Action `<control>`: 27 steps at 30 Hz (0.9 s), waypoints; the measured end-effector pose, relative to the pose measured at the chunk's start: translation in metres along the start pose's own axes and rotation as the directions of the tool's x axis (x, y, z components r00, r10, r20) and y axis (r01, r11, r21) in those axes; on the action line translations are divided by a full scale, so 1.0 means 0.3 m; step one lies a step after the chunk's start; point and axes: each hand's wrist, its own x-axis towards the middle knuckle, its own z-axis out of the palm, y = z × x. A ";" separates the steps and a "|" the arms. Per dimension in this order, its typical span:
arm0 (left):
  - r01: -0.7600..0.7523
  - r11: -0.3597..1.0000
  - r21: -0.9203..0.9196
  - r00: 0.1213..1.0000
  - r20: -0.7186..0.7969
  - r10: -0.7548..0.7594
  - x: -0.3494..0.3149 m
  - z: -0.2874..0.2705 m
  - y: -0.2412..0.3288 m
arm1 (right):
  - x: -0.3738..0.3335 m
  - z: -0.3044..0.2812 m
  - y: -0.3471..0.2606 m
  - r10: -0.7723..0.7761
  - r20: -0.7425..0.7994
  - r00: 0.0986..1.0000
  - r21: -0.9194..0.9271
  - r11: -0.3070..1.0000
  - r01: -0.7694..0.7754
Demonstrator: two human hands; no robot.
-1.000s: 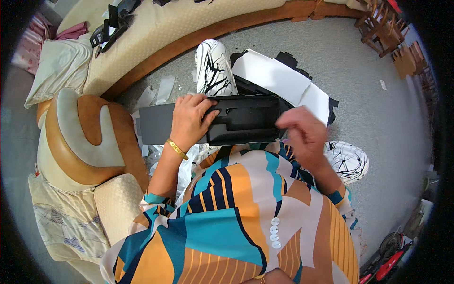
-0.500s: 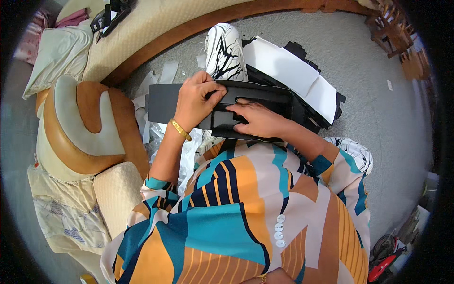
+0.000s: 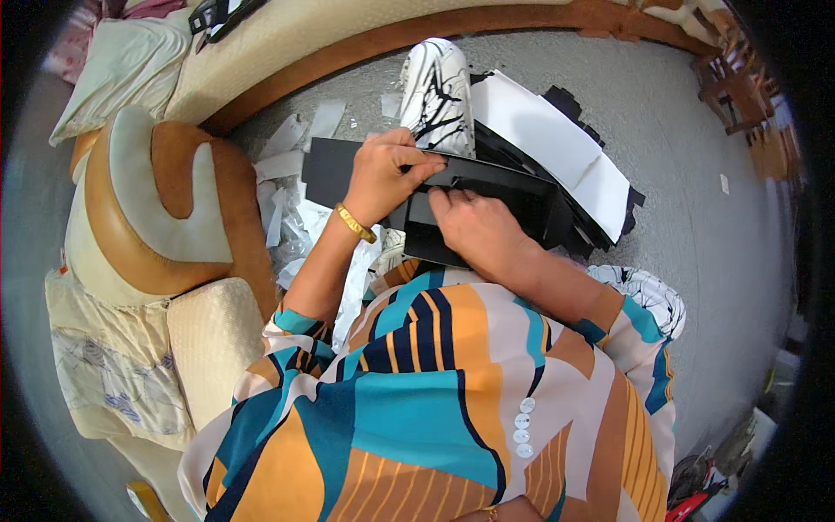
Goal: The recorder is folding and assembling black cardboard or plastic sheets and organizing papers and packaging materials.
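Note:
An open black cardboard box (image 3: 524, 193) lies across my lap, its long flat flap (image 3: 329, 172) sticking out to the left. My left hand (image 3: 387, 178) wears a gold bangle and pinches the far side wall of the box near the flap end. Inside the box my right hand (image 3: 480, 228) is bent down, its fingers close together against a black inner divider. The fingertips are hidden, so whatever they hold does not show.
Beyond the box on the right, flat black and white cardboard pieces (image 3: 557, 139) lie stacked on the grey floor. Clear plastic wrapping (image 3: 291, 204) is scattered to the left, beside a tan and white sofa arm (image 3: 174, 209). A wooden chair (image 3: 731, 91) stands far right.
The box and both hands have shifted slightly rightward in view. My right hand's fingers, spread apart before, are now drawn together and curled down inside the box. My left hand keeps its pinch.

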 end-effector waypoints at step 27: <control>0.004 0.992 -0.123 0.999 -0.046 -0.010 -0.023 0.017 -0.003 | -0.186 0.046 0.139 0.109 -0.131 0.985 0.249 0.966 -0.074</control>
